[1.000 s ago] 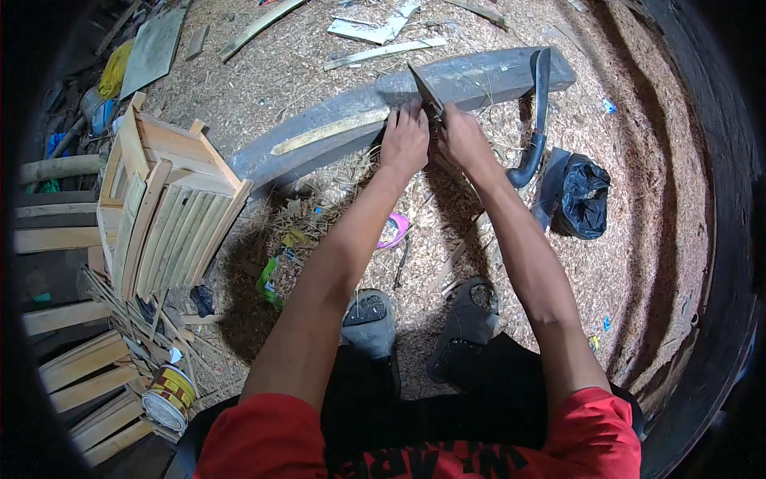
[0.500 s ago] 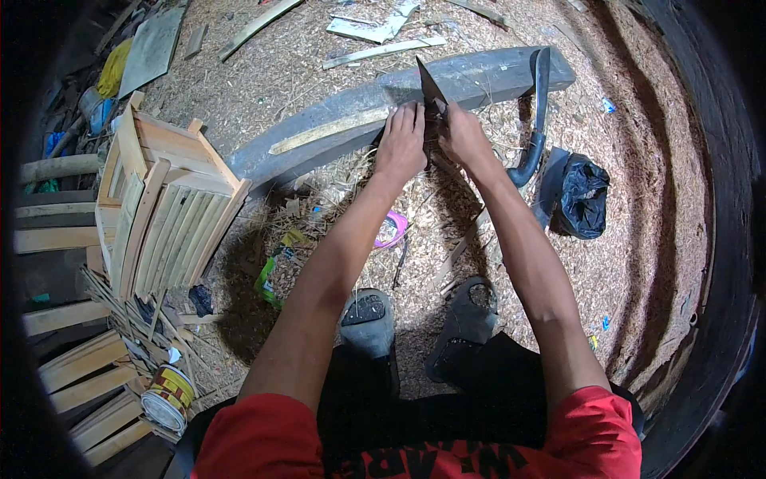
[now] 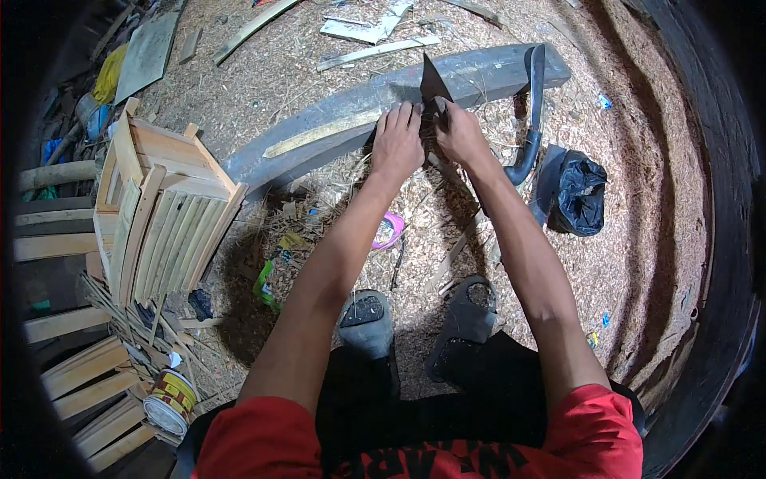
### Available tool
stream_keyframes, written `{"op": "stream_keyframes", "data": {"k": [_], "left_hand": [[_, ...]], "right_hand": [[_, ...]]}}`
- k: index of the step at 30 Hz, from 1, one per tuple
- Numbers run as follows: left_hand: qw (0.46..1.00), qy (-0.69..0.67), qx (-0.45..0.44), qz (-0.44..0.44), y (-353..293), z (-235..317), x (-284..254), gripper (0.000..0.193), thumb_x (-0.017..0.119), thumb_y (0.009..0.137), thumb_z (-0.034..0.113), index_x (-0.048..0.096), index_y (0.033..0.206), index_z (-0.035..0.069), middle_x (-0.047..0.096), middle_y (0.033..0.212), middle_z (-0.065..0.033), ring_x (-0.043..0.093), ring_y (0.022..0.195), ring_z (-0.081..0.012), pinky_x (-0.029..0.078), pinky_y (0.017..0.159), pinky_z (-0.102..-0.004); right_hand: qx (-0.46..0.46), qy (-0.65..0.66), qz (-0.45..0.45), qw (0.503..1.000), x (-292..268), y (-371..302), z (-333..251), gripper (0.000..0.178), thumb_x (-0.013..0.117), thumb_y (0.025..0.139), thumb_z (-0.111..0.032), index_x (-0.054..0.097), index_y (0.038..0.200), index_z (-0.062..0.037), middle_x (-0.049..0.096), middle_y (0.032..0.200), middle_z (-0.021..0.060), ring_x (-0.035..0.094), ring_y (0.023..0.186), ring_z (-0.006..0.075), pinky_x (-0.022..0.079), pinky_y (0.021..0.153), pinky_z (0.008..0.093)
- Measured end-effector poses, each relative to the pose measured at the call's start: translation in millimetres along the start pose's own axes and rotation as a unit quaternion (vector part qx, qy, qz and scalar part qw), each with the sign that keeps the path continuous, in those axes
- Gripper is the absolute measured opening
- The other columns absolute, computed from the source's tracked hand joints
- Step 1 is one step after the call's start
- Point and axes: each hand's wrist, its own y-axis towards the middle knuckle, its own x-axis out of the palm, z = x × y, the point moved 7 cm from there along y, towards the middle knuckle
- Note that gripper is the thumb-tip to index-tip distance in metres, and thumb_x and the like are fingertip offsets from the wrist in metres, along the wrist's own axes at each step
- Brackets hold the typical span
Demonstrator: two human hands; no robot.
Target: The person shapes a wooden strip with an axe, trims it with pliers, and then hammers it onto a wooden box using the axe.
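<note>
Dark tapered blade (image 3: 434, 82), held over the timber beam (image 3: 496, 70), point directed away. Nearest, grey slip-ons (image 3: 369, 323) are planted on the chip-strewn floor (image 3: 431, 267). Farther, the blade's lower end is gripped by the right hand (image 3: 461, 137); beside it the left hand (image 3: 397, 145) is placed, fingers together, its hold indeterminable. On the beam are laid one pale strip (image 3: 323, 134) and one machete (image 3: 537, 92), dark-handled. Beyond, loose boards (image 3: 379, 53) are scattered.
</note>
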Motion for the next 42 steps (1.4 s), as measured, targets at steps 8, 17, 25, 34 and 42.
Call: {"op": "stream_keyframes", "data": {"k": [8,17,25,34,42], "left_hand": [[1.0,-0.01,-0.002,0.006,1.1,0.7,-1.9,0.056,0.062,0.078,0.007,0.051,0.132,-0.004,0.051,0.132,-0.0195,0.046,0.126,-0.0339,0.035,0.11,-0.0455],[0.998,0.041,-0.002,-0.037,-0.4,4.8,2.7,0.065,0.066,0.073,0.009,0.049,0.133,-0.006,0.051,0.135,-0.0208,0.045,0.13,-0.0334,0.031,0.113,-0.0452],[0.999,0.03,-0.007,-0.04,1.6,4.3,5.1,0.067,0.066,0.072,0.009,0.048,0.134,-0.007,0.05,0.136,-0.0225,0.045,0.13,-0.0338,0.03,0.114,-0.0457],[0.998,0.061,0.002,-0.034,2.6,3.5,5.7,0.063,0.062,0.076,0.013,0.048,0.134,-0.007,0.05,0.135,-0.0191,0.045,0.13,-0.0315,0.032,0.113,-0.0438],[0.998,0.047,-0.001,-0.038,0.9,0.6,3.4,0.063,0.06,0.077,0.016,0.048,0.136,-0.004,0.048,0.138,-0.0165,0.044,0.131,-0.0303,0.034,0.111,-0.0432]], "right_hand": [[-0.011,-0.007,-0.016,1.0,-5.5,1.3,-8.0,0.04,0.062,0.082,-0.008,0.056,0.12,0.0028,0.064,0.098,0.0334,0.061,0.095,0.0494,0.051,0.08,0.0493],[-0.067,0.003,0.011,0.998,-15.2,-5.4,-27.4,0.039,0.065,0.073,0.001,0.051,0.108,0.0074,0.062,0.09,0.0361,0.06,0.092,0.0527,0.049,0.078,0.0541],[-0.082,0.0,0.026,0.996,-13.8,-6.1,-22.4,0.039,0.062,0.074,0.002,0.052,0.111,0.0068,0.062,0.089,0.0356,0.06,0.091,0.0528,0.049,0.077,0.0545],[-0.03,-0.004,0.031,0.999,-3.8,-2.4,0.4,0.036,0.063,0.081,-0.006,0.056,0.115,0.0032,0.063,0.088,0.0327,0.062,0.088,0.0497,0.05,0.074,0.052],[-0.001,0.006,0.058,0.998,-8.7,-2.9,9.1,0.038,0.062,0.086,-0.012,0.06,0.122,0.0,0.064,0.091,0.0311,0.063,0.09,0.0481,0.051,0.074,0.0493]]}}
